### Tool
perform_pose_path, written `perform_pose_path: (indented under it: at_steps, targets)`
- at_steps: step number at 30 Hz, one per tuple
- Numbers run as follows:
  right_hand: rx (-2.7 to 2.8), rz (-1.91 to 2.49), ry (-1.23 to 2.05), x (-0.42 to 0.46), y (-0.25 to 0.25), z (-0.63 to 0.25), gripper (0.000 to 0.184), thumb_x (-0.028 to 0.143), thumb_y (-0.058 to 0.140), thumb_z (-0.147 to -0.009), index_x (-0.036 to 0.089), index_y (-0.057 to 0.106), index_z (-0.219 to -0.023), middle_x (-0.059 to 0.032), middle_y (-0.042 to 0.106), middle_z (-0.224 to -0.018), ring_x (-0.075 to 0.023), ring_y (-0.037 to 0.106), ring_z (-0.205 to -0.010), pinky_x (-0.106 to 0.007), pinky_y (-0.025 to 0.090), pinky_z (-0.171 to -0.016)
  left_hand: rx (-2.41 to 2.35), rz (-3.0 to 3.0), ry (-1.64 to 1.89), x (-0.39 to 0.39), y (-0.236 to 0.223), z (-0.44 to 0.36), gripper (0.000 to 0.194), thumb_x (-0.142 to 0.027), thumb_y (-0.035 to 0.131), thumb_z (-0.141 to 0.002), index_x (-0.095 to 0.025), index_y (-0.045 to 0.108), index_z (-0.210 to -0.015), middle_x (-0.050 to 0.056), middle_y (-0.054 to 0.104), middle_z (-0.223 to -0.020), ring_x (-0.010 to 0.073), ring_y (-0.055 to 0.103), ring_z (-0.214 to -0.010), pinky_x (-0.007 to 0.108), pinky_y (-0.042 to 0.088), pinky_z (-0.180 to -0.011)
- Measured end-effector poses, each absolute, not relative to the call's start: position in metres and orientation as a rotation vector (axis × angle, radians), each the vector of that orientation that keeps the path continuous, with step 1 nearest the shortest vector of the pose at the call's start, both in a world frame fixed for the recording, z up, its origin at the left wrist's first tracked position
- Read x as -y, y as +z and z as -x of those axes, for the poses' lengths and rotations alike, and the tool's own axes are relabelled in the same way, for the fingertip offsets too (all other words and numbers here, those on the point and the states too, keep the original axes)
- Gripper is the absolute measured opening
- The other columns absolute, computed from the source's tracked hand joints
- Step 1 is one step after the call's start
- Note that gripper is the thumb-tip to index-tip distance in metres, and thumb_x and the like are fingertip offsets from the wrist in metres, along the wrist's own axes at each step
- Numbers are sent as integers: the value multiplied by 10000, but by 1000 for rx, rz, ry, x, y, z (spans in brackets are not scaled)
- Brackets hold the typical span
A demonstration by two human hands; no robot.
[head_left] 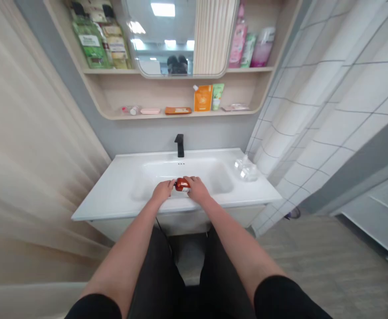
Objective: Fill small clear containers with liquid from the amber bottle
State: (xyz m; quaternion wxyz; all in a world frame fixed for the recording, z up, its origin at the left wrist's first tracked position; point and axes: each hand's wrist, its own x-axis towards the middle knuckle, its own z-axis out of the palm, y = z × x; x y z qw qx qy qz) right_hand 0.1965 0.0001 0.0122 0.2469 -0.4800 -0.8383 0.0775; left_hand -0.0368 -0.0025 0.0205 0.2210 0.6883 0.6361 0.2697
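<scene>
An amber-brown bottle (182, 184) with a pale label lies on its side in the air over the front of the white sink basin (225, 181). Its dark top points left. My left hand (163, 190) is closed at that top end, its fingers on the dark cap or pump; which of the two I cannot tell. Around the base end my right hand (197, 188) is wrapped, covering part of the label. Behind the bottle stands a black faucet (180, 145).
Clear bottles (248, 172), one with a pump, stand on the counter's right. Above, a wooden cabinet (141, 93) with a mirror (167, 44) holds an orange pouch (203, 98), a green tube (217, 96) and several bottles. Curtains (31, 155) hang at left.
</scene>
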Motion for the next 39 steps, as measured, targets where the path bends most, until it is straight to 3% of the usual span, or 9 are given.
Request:
perform_pose_path:
  at_steps: [6,10,14,18,20,23,30,35,39]
  targets:
    - [2318,1323,210,1,14,-196,802,32,647,-843,252,538,-1607,-127,686,-1379,-327,564,-1257,-429,510,-1110,-1507,-1840,1052,1,10,41,340,-537,544,-1028,-255,684,-1156,25,781,-954,207,729,-809,331,534,-815]
    - [2336,1345,205,4,19,-195,795,52,640,-866,242,517,-1628,-123,670,-1427,-318,550,-1296,-411,488,-1144,-1590,-1793,991,6,11,42,459,-590,395,-1084,-243,684,-1000,6,694,-723,201,642,-632,341,496,-713]
    - [2341,1377,222,6,21,-195,791,61,638,-877,229,506,-1638,-129,665,-1443,-314,552,-1302,-409,481,-1156,-1543,-1806,1136,7,13,42,342,-533,540,-1031,-250,689,-1152,26,767,-920,201,709,-781,330,525,-783]
    - [2339,1355,220,7,22,-195,797,47,632,-867,234,511,-1633,-126,663,-1452,-311,553,-1309,-405,484,-1151,-1671,-1815,954,5,13,43,491,-569,411,-1079,-234,669,-830,28,678,-685,214,647,-652,352,507,-735]
    - [2334,1362,225,7,22,-195,803,54,642,-863,235,509,-1633,-123,662,-1458,-308,556,-1308,-401,483,-1153,-1693,-1796,964,4,13,42,527,-578,361,-1096,-236,674,-845,27,684,-693,213,646,-645,354,504,-732]
    - [2337,1369,239,7,22,-195,786,69,649,-869,241,516,-1624,-119,668,-1448,-306,560,-1307,-403,484,-1153,-1579,-1826,1052,4,13,41,320,-534,548,-1031,-249,696,-1036,18,766,-881,202,699,-752,329,519,-764]
    - [2316,1386,245,6,21,-195,808,92,682,-862,254,486,-1629,-123,669,-1456,-306,580,-1316,-409,481,-1149,-1784,-1723,1055,-1,10,50,493,-607,421,-1062,-253,601,-770,12,644,-642,203,616,-614,334,449,-662]
    - [2206,1447,343,3,15,-194,824,266,849,-819,260,486,-1558,-127,695,-1408,-317,690,-1206,-413,525,-1051,-1720,-1441,1386,-10,4,51,276,-521,630,-915,-250,617,-968,25,730,-844,212,720,-778,324,526,-742]
    - [1976,1448,560,-6,10,-199,804,340,929,-761,254,498,-1435,-101,742,-1322,-307,744,-1135,-402,561,-963,-1610,-1229,1537,-14,16,86,387,-511,765,-757,-250,571,-967,30,744,-856,229,754,-846,327,563,-764]
